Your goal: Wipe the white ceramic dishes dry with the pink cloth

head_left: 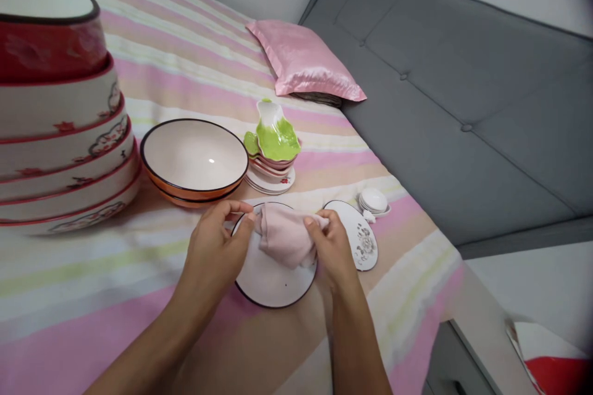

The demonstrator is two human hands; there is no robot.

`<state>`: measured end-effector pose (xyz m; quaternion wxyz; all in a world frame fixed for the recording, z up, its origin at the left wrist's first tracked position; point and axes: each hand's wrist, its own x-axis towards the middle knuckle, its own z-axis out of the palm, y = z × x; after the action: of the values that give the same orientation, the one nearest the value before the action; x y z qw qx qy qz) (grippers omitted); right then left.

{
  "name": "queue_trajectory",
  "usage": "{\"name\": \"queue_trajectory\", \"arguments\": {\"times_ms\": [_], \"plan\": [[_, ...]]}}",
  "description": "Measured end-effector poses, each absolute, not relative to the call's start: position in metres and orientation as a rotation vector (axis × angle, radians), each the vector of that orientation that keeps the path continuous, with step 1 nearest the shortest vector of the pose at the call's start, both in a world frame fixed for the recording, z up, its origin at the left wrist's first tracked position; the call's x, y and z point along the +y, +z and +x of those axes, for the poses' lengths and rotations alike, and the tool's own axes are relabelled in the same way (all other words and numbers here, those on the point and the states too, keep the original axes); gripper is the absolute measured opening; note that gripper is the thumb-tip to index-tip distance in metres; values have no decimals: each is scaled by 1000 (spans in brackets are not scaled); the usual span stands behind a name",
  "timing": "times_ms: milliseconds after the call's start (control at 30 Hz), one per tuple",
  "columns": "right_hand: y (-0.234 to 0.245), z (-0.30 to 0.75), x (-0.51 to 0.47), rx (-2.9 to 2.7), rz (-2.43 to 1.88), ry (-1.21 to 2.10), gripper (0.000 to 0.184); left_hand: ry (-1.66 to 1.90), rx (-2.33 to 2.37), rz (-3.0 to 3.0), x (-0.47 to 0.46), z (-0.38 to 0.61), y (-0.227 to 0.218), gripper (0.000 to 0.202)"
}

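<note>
A white plate [273, 290] with a dark rim is in front of me, a small dark speck on its face. Over its upper part lies a crumpled pale pink cloth [285, 237]. My right hand [331, 241] grips the cloth's right end between thumb and fingers. At the cloth's left edge, over the plate's rim, the thumb and forefinger of my left hand [222, 237] come together in a pinch. Just behind my right hand a white plate with a grey flower print [365, 247] rests on the striped bedspread [139, 284].
At the left towers a stack of red-rimmed bowls [60, 160]. Beside it are orange bowls [194, 157] with white insides. Green leaf-shaped dishes [278, 136] sit on small plates [271, 184]. Small white dishes [373, 200], a pink pillow [306, 58] and a grey headboard [440, 86] are farther right.
</note>
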<state>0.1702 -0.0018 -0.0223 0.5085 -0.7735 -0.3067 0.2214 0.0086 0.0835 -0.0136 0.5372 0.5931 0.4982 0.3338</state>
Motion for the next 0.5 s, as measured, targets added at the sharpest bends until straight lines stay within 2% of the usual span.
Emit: {"name": "queue_trajectory", "arguments": {"times_ms": [100,167,333,500], "plan": [[-16,173,-6,-1012,-2101,0,28,798,1204,1402,83,8,-15,32],[-9,168,-8,-1255,-2085,-135,29,800,1204,1388,83,9,-16,34],[-4,155,-8,-1810,-1923,329,39,767,1161,1190,85,12,-16,44],[-16,160,-3,-1781,-1946,390,40,745,1139,925,85,15,-6,48]]}}
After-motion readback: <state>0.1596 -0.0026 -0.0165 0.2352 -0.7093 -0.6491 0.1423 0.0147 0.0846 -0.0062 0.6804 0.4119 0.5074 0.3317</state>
